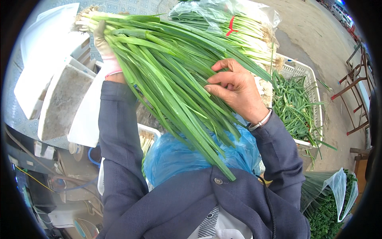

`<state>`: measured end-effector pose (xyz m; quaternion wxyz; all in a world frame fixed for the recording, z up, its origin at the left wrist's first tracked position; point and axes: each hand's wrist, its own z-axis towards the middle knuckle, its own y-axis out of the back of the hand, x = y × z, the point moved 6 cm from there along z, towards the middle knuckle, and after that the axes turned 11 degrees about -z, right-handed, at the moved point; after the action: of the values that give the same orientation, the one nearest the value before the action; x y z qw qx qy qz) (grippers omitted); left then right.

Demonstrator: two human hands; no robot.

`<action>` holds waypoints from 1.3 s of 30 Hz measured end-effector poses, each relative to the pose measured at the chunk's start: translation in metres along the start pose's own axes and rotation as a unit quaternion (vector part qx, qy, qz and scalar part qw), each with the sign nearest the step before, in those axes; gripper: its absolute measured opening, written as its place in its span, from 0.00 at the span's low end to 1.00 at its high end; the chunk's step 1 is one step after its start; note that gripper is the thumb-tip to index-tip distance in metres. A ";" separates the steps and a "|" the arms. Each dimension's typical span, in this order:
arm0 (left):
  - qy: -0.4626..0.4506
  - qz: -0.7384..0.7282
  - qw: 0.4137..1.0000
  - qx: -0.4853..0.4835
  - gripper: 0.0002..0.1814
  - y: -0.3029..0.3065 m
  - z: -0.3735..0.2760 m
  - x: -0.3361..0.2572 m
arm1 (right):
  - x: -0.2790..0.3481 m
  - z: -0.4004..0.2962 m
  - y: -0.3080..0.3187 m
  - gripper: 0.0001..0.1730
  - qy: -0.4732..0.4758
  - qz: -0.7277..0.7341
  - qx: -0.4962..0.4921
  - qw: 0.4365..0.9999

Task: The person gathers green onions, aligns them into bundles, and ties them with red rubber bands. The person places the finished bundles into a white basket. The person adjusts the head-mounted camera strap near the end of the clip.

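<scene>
My left hand (pixel 103 41), in a pale glove with a pink cuff, grips a large bunch of green garlic (pixel 167 59) just below its white, rooted ends. Long flat leaves fan from there down and to the right, over my lap. My bare right hand (pixel 235 85), a bangle at its wrist, hovers at the right side of these leaves. Its fingers are curled and apart, with nothing visible between them. Beneath the leaf tips, blue plastic (pixel 173 158) covers my lap.
A bundle with red tape (pixel 232 25) lies ahead under clear plastic. To the right, a white crate (pixel 317 98) holds loose green leaves (pixel 294 107). White foam boxes (pixel 64 95) stand left. Another green bundle (pixel 325 206) is at lower right, and a folding chair frame (pixel 355 80) stands beyond.
</scene>
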<state>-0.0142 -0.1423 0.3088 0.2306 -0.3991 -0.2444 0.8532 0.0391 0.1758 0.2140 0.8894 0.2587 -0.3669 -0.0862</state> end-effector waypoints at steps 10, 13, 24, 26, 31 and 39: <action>-0.033 0.027 0.999 -0.013 0.26 -0.018 -0.007 0.003 | 0.042 -0.011 0.018 0.07 0.136 -0.319 -0.058 0.936; -0.025 0.019 1.000 -0.001 0.26 -0.019 -0.007 0.003 | 0.044 -0.011 0.015 0.07 0.149 -0.351 -0.054 0.923; -0.010 -0.007 0.999 0.038 0.25 -0.017 -0.009 -0.001 | 0.023 -0.012 0.007 0.21 0.057 -0.030 0.043 0.997; -0.020 -0.003 1.000 0.023 0.26 -0.018 -0.007 0.002 | 0.029 -0.006 0.007 0.20 0.060 -0.006 0.032 0.998; -0.005 -0.036 0.999 0.030 0.28 -0.019 -0.007 0.005 | 0.027 0.003 0.002 0.14 0.069 -0.016 0.014 0.997; -0.011 -0.060 0.997 0.040 0.28 -0.033 -0.015 0.008 | 0.029 0.015 -0.010 0.13 -0.092 0.121 0.012 0.988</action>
<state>-0.0002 -0.1081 0.3158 0.2943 -0.3644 -0.2366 0.8512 0.0500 0.1515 0.2350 0.8527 0.2141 -0.4765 0.0032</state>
